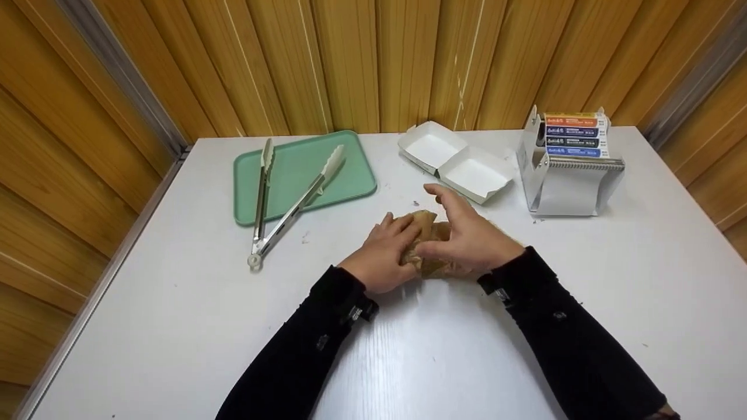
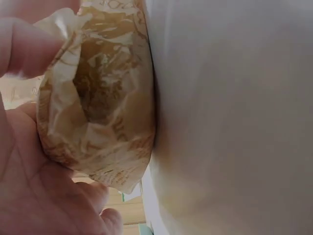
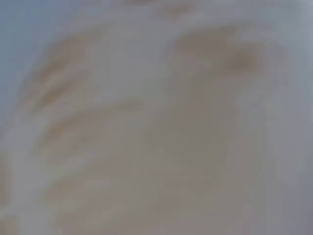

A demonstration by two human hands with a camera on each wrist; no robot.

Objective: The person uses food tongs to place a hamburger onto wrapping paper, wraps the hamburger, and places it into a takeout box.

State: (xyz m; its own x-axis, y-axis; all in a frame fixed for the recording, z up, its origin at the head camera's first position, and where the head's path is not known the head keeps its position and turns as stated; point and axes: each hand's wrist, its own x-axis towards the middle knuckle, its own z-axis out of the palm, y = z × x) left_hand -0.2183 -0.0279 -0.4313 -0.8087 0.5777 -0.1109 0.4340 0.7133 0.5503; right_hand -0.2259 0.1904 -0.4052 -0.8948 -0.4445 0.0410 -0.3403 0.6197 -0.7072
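Note:
A bundle wrapped in crumpled brown printed paper lies on the white table in front of me. In the left wrist view the same paper bundle has a fold gaping at its end. My left hand grips the bundle from its left side, the fingers laid over its far part. My right hand is over the right part of the wrapping, its thumb and forefinger spread wide apart. Its other fingers are hidden in the head view. The right wrist view shows only a pale, wrinkled blur with brown patches.
Steel tongs with pale tips lie spread across a green tray at the back left. An unfolded white paper box sits at the back middle. A white dispenser with colourful labelled packs stands at the back right.

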